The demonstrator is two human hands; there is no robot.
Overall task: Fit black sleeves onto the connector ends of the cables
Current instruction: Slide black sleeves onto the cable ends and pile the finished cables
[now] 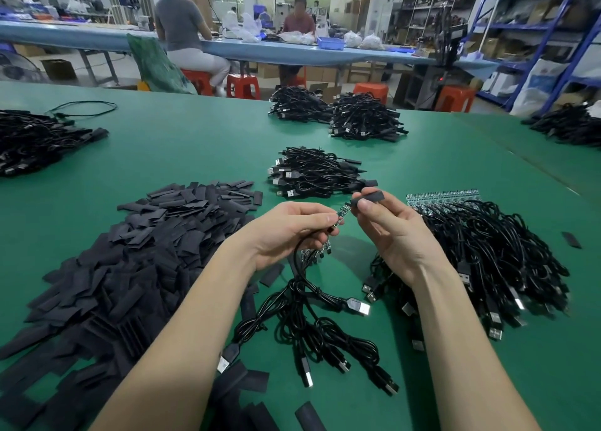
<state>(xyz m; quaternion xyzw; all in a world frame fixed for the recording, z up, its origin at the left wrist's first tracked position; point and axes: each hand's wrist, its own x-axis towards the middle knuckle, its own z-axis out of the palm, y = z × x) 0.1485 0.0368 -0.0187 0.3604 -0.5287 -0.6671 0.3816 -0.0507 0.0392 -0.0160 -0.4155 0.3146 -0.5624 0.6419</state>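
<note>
Both forearms are reaching forward over the green bench point(201, 144), hands raised above it and facing each other. The left hand point(286, 232) is curling its fingers around a small bundle of thin black USB cables point(312, 323), whose plugs are hanging down onto the bench, and is pinching one narrow green circuit-board connector end point(342, 215) so that it is pointing up and right. The right hand point(390, 232) is pinching a short black tubular sleeve point(370, 197) between thumb and fingertips, its open end just beside the connector tip. A heap of loose flat black sleeves point(146, 255) is lying left; unsleeved cables point(494, 251) right; a finished pile point(312, 173) beyond.
</note>
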